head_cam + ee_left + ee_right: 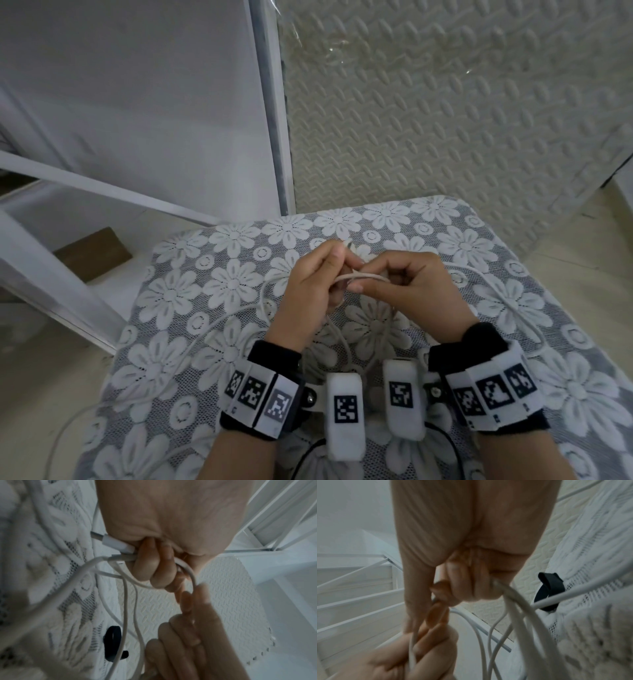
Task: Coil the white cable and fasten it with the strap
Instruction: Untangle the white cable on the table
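1. The white cable [363, 277] is held above the lace-covered tabletop [513, 308] between both hands, with a short doubled stretch spanning from one hand to the other.
2. The left hand [308, 284] is closed around the cable: in the left wrist view its fingers [154, 566] are curled over two connector ends and the first small loop.
3. The right hand [421, 284] is also closed on the cable; in the right wrist view its fingers [462, 582] are curled round strands that leave the fist and hang down.
4. Most of the cable is not yet gathered: long slack is seen trailing over the lace to the left and right of the hands.
5. The strap [113, 645], a dark band curled into a loop, lies on the tabletop apart from both hands and is untouched.
6. The step in hand is judged to be the early coiling, with only the first loops formed.
7. The next move is judged to call for slack to be drawn in by the right hand and laid as even loops into the left, so that tangling of the hanging strands is avoided.
8. Only once the coil is gathered can the strap be fetched and wrapped round it.
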Motion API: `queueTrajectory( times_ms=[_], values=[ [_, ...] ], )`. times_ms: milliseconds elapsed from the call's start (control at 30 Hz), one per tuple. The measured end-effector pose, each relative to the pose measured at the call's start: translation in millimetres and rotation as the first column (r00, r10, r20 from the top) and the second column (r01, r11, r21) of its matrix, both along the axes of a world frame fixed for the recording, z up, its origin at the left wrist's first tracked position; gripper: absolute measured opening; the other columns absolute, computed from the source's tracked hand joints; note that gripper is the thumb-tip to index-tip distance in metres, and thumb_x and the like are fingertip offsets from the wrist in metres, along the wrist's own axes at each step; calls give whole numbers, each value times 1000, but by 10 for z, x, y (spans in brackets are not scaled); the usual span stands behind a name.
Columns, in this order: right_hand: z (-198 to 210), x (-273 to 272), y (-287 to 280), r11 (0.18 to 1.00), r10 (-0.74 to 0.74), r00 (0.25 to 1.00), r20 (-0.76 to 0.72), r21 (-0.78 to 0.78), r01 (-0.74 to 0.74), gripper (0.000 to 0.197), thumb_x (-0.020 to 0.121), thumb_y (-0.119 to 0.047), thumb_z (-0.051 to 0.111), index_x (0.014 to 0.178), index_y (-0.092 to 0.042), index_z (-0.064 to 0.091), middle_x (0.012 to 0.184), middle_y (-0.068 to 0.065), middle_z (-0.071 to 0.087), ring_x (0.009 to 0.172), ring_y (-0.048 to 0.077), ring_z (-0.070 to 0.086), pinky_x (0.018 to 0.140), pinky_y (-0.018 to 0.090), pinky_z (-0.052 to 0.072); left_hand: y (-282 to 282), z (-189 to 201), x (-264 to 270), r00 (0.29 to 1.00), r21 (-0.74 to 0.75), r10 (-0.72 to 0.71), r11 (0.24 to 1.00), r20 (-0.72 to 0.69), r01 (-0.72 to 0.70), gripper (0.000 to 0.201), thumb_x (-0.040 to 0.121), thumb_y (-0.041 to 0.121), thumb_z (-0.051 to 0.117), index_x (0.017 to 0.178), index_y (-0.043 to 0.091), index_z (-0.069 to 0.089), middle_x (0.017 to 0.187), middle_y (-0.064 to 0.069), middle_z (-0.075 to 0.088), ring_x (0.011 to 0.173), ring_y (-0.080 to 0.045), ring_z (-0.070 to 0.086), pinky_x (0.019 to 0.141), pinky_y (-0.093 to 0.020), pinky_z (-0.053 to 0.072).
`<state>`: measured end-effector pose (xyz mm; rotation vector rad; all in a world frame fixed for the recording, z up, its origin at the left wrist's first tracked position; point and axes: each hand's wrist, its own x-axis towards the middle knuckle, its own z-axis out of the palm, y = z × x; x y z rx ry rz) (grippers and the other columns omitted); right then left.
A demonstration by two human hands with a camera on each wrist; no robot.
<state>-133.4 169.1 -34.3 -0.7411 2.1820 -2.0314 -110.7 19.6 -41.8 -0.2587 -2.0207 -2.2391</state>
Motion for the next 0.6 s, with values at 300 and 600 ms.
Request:
queueTrajectory(
  times_ms=[300,600],
  values=[
    [90,-27,195,991,-131,991,36,-37,132,7,68,-12,74,73,-8,70,53,-7,62,43,0,47,44,8,37,-362,6,-48,999,349,21,936,50,-37,39,93,28,43,68,7,65,40,5,35,29,-4,22,34,-10,15],
    [156,-4,191,913,-365,931,-21,-206,353,19,79,-5,67,97,-9,70,53,-18,63,48,-4,54,51,5,39,-335,37,-83,927,476,-200,879,317,27,40,86,31,45,65,7,69,41,10,27,28,1,19,34,-12,7]
  ],
)
